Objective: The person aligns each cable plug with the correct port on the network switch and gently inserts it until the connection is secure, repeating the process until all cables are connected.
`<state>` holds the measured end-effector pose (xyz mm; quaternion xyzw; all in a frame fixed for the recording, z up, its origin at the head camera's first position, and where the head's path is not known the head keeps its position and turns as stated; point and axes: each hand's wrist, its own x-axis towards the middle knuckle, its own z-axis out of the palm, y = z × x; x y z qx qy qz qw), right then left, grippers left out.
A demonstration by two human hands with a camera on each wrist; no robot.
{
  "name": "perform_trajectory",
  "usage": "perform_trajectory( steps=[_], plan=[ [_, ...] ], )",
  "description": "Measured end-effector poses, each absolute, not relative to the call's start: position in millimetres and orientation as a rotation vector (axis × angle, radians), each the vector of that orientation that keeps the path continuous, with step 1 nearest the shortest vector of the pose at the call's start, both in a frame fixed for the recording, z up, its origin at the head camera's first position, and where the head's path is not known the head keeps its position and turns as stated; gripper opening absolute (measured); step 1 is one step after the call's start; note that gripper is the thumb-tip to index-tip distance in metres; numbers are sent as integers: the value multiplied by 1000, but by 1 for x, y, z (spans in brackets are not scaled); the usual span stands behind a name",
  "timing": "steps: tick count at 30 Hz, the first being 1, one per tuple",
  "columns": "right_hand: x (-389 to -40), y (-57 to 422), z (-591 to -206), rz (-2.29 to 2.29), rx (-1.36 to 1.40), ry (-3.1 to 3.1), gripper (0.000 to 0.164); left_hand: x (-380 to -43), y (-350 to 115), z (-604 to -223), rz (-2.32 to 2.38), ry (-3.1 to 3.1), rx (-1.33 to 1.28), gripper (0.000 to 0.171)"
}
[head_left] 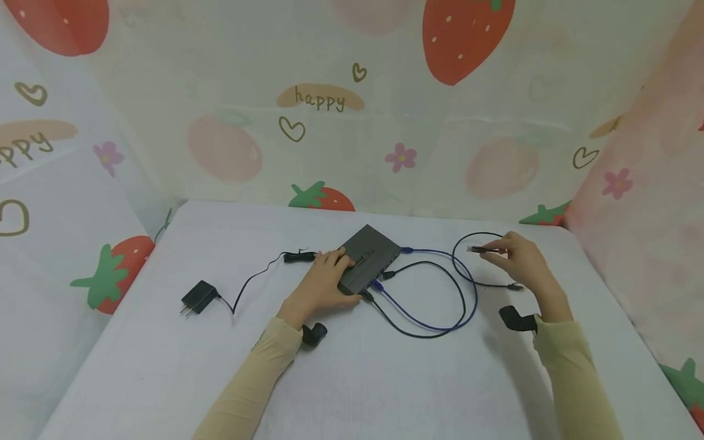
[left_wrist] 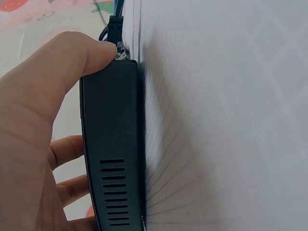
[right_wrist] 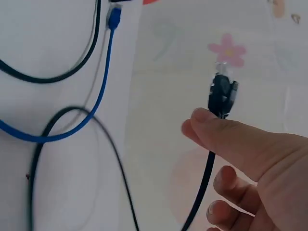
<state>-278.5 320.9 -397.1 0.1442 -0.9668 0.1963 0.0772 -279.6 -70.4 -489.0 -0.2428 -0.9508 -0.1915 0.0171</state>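
A flat black network switch (head_left: 375,252) lies on the white table, turned at an angle. My left hand (head_left: 324,282) grips its left side, fingers over the top and thumb at the near corner by the ports. In the left wrist view, the thumb (left_wrist: 91,53) lies beside a black plug (left_wrist: 114,29) at the switch's edge. My right hand (head_left: 521,260) is raised at the right, pinching a black Ethernet cable just behind its clear-tipped plug (right_wrist: 222,94). That cable loops down, and its other plug (head_left: 515,286) lies below the hand.
A blue cable (head_left: 404,311) and a black cable (head_left: 405,333) curve from the switch's port side across the table. Left of the switch are a tied cord bundle (head_left: 299,257) and a black power adapter (head_left: 200,297). Strawberry-patterned sheets (head_left: 236,73) stand behind and beside the table.
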Motion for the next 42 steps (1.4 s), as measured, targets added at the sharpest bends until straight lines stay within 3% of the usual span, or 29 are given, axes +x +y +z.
perform_trajectory(
  steps=[7,20,27,42],
  plan=[
    [-268,298,-397,607,507,-2900,18,-279,-70,-487,-578,-2959,-751,72],
    [-263,247,-423,856,411,-2945,34,-279,-70,-489,-599,-2955,-760,72],
    [-266,231,-442,1002,509,-2929,27,-278,-71,-487,-602,-2944,-768,71],
    [-276,194,-474,1420,641,-2933,28,-278,-70,-487,-602,-2944,-770,71]
  ],
)
